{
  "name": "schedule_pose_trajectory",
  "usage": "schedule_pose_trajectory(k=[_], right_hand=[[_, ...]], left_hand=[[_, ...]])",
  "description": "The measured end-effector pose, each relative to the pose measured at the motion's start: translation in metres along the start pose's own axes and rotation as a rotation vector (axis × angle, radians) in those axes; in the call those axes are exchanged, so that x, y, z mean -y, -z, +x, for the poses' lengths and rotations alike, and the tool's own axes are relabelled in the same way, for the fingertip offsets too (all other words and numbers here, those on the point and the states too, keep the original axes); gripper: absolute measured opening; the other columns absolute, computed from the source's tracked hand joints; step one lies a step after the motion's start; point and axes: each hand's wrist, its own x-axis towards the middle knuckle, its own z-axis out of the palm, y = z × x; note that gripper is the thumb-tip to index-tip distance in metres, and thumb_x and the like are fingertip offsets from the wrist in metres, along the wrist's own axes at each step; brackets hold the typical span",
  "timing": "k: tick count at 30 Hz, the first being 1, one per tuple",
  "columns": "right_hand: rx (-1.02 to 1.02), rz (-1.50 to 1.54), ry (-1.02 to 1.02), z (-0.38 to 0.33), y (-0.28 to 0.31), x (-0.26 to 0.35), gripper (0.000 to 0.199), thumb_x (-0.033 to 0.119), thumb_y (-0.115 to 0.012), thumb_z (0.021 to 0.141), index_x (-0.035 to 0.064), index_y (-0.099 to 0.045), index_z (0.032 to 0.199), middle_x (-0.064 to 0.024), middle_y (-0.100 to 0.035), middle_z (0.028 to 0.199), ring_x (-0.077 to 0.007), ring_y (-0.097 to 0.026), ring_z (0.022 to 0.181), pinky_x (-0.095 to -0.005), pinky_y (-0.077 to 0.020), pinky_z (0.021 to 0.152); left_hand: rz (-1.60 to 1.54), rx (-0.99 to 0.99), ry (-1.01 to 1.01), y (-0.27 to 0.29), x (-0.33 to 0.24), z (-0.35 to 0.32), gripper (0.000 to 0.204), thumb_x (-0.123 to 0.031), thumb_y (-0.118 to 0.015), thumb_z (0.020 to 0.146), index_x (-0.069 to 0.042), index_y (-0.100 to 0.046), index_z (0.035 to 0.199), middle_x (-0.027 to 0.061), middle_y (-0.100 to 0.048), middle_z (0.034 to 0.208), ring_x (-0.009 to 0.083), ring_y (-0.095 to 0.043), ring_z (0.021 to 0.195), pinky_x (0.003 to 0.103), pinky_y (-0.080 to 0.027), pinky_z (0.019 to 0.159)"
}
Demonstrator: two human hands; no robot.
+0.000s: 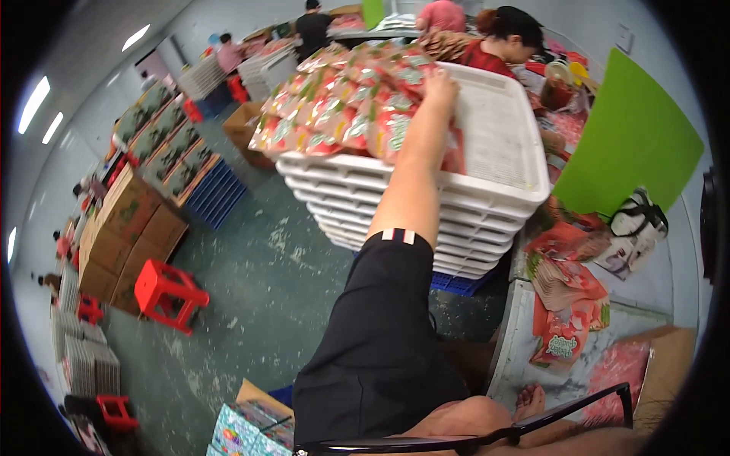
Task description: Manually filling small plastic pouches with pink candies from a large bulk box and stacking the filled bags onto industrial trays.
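Black eyeglass frames (487,433) are crossing the bottom edge of the view, closest to the camera, just above a black sleeve (380,342) with a striped cuff. At the far left, stacked cardboard boxes (125,235) are sitting against the wall, with a red plastic stool (169,295) standing beside them on the grey floor (266,273). Further back, blue pallets (217,194) are carrying flat trays of goods. Moving toward the centre, the person's bare forearm is stretching up and away from the sleeve to a tall stack of white plastic trays (487,190). Which arm this is cannot be told from the view. The hand (439,87) is resting palm down, fingers pressed together, on a heap of red and green snack packets (342,99) piled across the left half of the top tray. Behind the stack, another person in a red top (487,57) is bending over the work. To the right, a bright green board (627,144) is leaning at an angle, and more red packets (563,304) are lying on a table (517,334) below it.
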Motion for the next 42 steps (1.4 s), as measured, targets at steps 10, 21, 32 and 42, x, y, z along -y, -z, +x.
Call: schedule_pose_trajectory(k=[10, 21, 32, 42], right_hand=[[0.011, -0.08, 0.196, 0.015, 0.001, -0.017, 0.016, 0.021, -0.062, 0.094, 0.0062, -0.065, 0.09, -0.0014, -0.06, 0.072, -0.0123, -0.055, 0.061, -0.027, -0.0459, 0.057], [-0.113, 0.056, 0.382, -0.013, -0.029, -0.026, 0.014, 0.01, -0.057, 0.098, -0.0013, -0.064, 0.1, -0.0073, -0.067, 0.087, -0.0151, -0.066, 0.075, -0.0295, -0.057, 0.069], [-0.141, 0.012, 0.334, -0.014, -0.029, -0.025, 0.013, 0.01, -0.06, 0.097, -0.0002, -0.065, 0.101, -0.0079, -0.068, 0.087, -0.0136, -0.065, 0.07, -0.0268, -0.0571, 0.065], [-0.558, -0.811, 1.152, -0.053, -0.058, 0.036, 0.023, -0.001, -0.062, 0.08, -0.0014, -0.064, 0.104, -0.0133, -0.066, 0.105, -0.0313, -0.063, 0.103, -0.0434, -0.0493, 0.092]], left_hand=[[-0.644, -0.645, -0.586, 0.156, -0.181, -0.101, 0.018, -0.024, -0.069, 0.079, -0.009, -0.07, 0.09, 0.012, -0.063, 0.1, 0.0339, -0.061, 0.098, 0.046, -0.051, 0.085], [-0.98, 0.126, -0.906, 0.073, -0.42, -0.404, 0.053, -0.041, -0.08, 0.07, -0.007, -0.061, 0.105, 0.0145, -0.055, 0.108, 0.0347, -0.057, 0.099, 0.048, -0.049, 0.086], [-0.647, 0.08, -1.2, 0.027, -0.449, -0.462, 0.045, -0.049, -0.063, 0.086, -0.012, -0.057, 0.111, 0.0084, -0.055, 0.105, 0.0257, -0.053, 0.1, 0.042, -0.04, 0.084], [-1.425, 1.259, -0.818, 0.049, -0.447, -0.449, 0.026, -0.022, -0.065, 0.094, -0.004, -0.06, 0.075, 0.0037, -0.056, 0.055, 0.0122, -0.053, 0.045, 0.029, -0.042, 0.044]])
